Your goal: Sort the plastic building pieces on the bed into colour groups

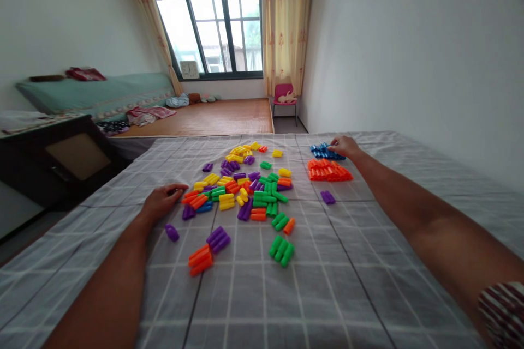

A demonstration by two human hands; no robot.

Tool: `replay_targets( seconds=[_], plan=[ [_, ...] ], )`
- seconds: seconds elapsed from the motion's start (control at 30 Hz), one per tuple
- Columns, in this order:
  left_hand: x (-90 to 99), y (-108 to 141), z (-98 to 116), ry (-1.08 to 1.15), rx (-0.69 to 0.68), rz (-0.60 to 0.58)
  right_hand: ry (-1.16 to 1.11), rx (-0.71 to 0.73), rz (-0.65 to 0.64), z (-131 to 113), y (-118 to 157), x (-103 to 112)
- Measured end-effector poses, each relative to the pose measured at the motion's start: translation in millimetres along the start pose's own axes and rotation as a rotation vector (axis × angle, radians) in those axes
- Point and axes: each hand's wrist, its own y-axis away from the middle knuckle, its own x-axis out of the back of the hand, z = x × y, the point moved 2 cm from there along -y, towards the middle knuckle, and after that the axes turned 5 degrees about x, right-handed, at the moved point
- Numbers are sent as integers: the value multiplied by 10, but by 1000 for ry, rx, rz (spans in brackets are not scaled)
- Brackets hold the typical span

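My right hand [346, 146] reaches to the far right, its fingers pinched at the end of a row of blue plastic tube blocks [321, 151]. A blue block seems to be between the fingertips, partly hidden. Just nearer lies a neat row of orange tube blocks [329, 170], with one purple block [327, 197] below it. My left hand [164, 200] rests on the sheet with fingers loosely extended and nothing held. Its fingertips are beside orange blocks [198, 201] at the left edge of a mixed pile of yellow, purple, green and orange blocks [227, 202].
Loose blocks lie nearer me: an orange one [200, 260], a purple one [218, 239] and a green one [281, 251]. All rest on a grey checked sheet [327, 294]. Beyond are a bed with a brown mat [221, 114], a pink chair [284, 92] and a dark cabinet [61, 158].
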Motion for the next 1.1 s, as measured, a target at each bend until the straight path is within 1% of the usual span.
replay_targets(
  seconds=[0.13, 0.2, 0.3, 0.37, 0.43, 0.5, 0.6, 0.67, 0.8, 0.87, 0.93, 1.0, 1.03, 1.1],
  plan=[
    [-3, 2, -9, -1, 4, 2, 107, 24, 24, 0, -7, -26],
    [-5, 0, -12, -1, 3, 6, 118, 44, 33, -5, -25, -13],
    [-10, -2, -9, -6, 3, 15, 110, 98, -12, -30, -27, -21],
    [-17, -3, -2, -11, 1, 16, 137, 134, -48, -100, -8, -52],
    [-28, -5, 2, -14, -3, 21, 188, 155, -36, -262, 25, -94],
    [-41, -8, -1, -15, -4, 28, 218, 234, 4, -557, 77, -152],
    [-55, -8, -8, -19, 0, 29, 163, 483, 4, -1206, 206, -289],
    [-57, -1, -5, -21, -1, 20, 75, 630, -62, -1681, 319, -402],
    [-53, 24, 23, -14, -26, 17, -117, 848, -181, -2555, 602, -592],
    [-59, 26, 26, -15, -11, 17, -204, 1001, -228, -2952, 801, -656],
    [-72, 18, 20, -18, -2, 20, -231, 1138, -279, -3313, 1034, -714],
    [-85, 7, 12, -18, -14, 27, -146, 1185, -303, -3614, 1262, -780],
    [-90, 3, 7, -16, -23, 28, -75, 1171, -294, -3736, 1360, -814],
    [-98, -1, -2, -10, -31, 26, 67, 1099, -250, -3912, 1507, -876]
  ],
)
